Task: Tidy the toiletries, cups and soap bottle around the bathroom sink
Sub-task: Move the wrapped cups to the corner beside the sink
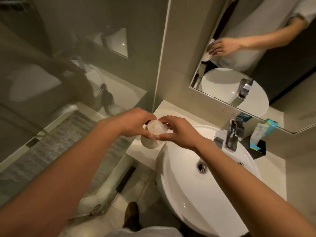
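I see both hands meeting over the counter (172, 108) left of the sink (201, 190). Left hand (135, 122) is curled over the top of a clear cup (156, 128), fingers wrapped on its far and left side. Right hand (176, 130) pinches the same cup from the right, thumb and fingertips on its rim; both hands closed on it. A second cup (148, 142) sits just below and left of the held one, under the left hand; I cannot tell whether the two touch or nest. Past the left hand the counter ends at a glass partition (77, 82), so there is little room that side. Right of the right hand the sink rim takes most of the counter. Beyond that hand stands the faucet (230, 135), and farther right a black tray (258, 149) holding packaged toiletries (261, 130), against the mirror (256, 48) edge. Open counter lies behind the hands, toward the wall.
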